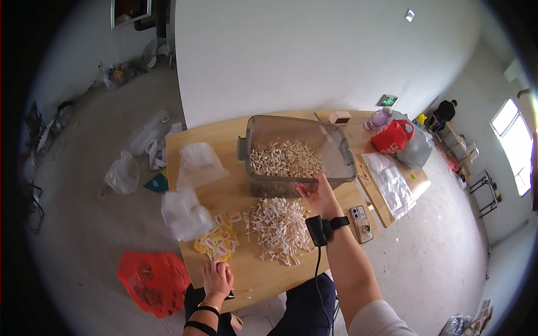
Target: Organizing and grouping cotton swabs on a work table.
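My right hand (pixel 318 197) grips the near rim of a grey translucent plastic bin (pixel 272 187), thumb over the edge and fingers against the outer wall. Inside the bin is a heap of cotton swabs (pixel 286 158), mostly on its left side. On the table just in front lies a loose pile of cotton swabs (pixel 278 228). My left hand (pixel 217 278) rests closed at the table's near edge; what it holds, if anything, is hidden. A few swabs (pixel 242 293) lie beside its wrist. Just beyond it are small yellow-and-white printed slips (pixel 218 239).
Clear plastic bags (pixel 188 215) lie at the table's left, with more (pixel 392 182) at the right. A phone (pixel 361 224) sits right of my forearm. Farther back are a red bag (pixel 393 136) and purple bottle (pixel 379 119). A red plastic bag (pixel 152 280) is on the floor at left.
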A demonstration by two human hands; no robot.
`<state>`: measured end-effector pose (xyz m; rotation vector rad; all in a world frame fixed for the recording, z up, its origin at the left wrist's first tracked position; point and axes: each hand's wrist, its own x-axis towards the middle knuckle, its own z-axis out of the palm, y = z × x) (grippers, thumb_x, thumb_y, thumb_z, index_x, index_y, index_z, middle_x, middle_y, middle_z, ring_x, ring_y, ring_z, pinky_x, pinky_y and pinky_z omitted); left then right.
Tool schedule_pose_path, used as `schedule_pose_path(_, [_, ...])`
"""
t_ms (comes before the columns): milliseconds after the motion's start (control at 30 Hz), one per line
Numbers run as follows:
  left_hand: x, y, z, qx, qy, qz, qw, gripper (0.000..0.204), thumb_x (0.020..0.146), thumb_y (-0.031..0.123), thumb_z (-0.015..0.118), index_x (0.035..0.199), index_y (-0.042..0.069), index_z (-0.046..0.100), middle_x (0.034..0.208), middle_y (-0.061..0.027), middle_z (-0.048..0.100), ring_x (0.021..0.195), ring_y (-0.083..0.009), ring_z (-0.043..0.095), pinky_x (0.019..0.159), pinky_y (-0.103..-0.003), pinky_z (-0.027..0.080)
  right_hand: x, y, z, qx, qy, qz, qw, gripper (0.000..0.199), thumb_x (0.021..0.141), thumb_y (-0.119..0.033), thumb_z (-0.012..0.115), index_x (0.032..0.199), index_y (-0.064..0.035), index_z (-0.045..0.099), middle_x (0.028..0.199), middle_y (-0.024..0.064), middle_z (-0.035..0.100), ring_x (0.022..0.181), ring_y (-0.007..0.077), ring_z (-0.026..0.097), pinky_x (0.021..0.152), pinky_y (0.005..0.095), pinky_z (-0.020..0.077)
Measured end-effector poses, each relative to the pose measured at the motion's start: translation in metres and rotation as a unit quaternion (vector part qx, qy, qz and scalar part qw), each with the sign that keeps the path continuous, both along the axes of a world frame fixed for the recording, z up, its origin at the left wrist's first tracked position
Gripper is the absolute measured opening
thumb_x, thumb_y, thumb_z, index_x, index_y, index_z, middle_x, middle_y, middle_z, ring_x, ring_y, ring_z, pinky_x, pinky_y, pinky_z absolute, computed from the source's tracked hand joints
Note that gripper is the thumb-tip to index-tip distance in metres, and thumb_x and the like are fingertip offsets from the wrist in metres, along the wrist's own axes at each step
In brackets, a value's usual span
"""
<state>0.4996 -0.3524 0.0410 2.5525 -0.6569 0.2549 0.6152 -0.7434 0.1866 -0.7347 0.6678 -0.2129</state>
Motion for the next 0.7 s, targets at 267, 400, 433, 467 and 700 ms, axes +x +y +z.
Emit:
schedule_pose_path(267, [0.002,-0.004,0.003,-0.005,-0.001,-0.004,1.000,0.021,0.076,0.014,0.064,0.095,0.014,0.053,0.101,-0.0089,0.054,0.093,-0.0345,0.054,0.084,-0.049,0.042,0.052,-0.030,-0.055,0.085,-0.104,0.000,0.991,0.018,0.092,-0.006,0.063,0.101,-0.0006,0.049,0.102,0.0137,0.057,0.103,0.0315,0.062,0.100,0.0469,0.0554])
schedule_pose_path(400, [0.003,0.001,0.000,0.002,0.001,-0.008,1.000,0.021,0.076,0.014,0.064,0.094,0.014,0.053,0.101,-0.0091,0.054,0.093,-0.0345,0.054,0.082,-0.049,0.042,0.065,-0.050,-0.083,0.038,-0.046,-0.024,0.998,0.014,0.092,-0.005,0.064,0.101,-0.0035,0.054,0.104,0.0095,0.059,0.095,0.0285,0.062,0.095,0.0475,0.0574])
schedule_pose_path(433, [0.002,-0.001,0.000,-0.001,0.007,-0.011,1.000,0.021,0.076,0.015,0.064,0.094,0.014,0.054,0.101,-0.0092,0.054,0.093,-0.0345,0.054,0.081,-0.048,0.042,0.067,-0.064,-0.087,0.017,-0.021,-0.005,1.000,0.014,0.092,-0.005,0.063,0.104,-0.0040,0.055,0.106,0.0096,0.060,0.096,0.0281,0.063,0.093,0.0469,0.0580])
schedule_pose_path(467, [0.003,-0.004,0.000,-0.004,0.009,-0.014,1.000,0.021,0.076,0.015,0.064,0.094,0.014,0.054,0.101,-0.0092,0.054,0.093,-0.0345,0.054,0.081,-0.048,0.042,0.067,-0.076,-0.093,-0.004,0.005,0.014,1.000,0.015,0.093,-0.005,0.062,0.107,-0.0046,0.056,0.109,0.0097,0.061,0.097,0.0277,0.064,0.091,0.0463,0.0585])
schedule_pose_path(700, [0.001,0.002,0.004,0.012,0.005,-0.003,1.000,0.022,0.076,0.015,0.064,0.096,0.014,0.054,0.102,-0.0087,0.055,0.091,-0.0334,0.055,0.079,-0.047,0.042,0.062,-0.064,-0.117,-0.110,0.138,0.046,0.983,0.018,0.097,-0.012,0.062,0.110,-0.0022,0.055,0.110,0.0175,0.065,0.101,0.0303,0.068,0.085,0.0454,0.0603])
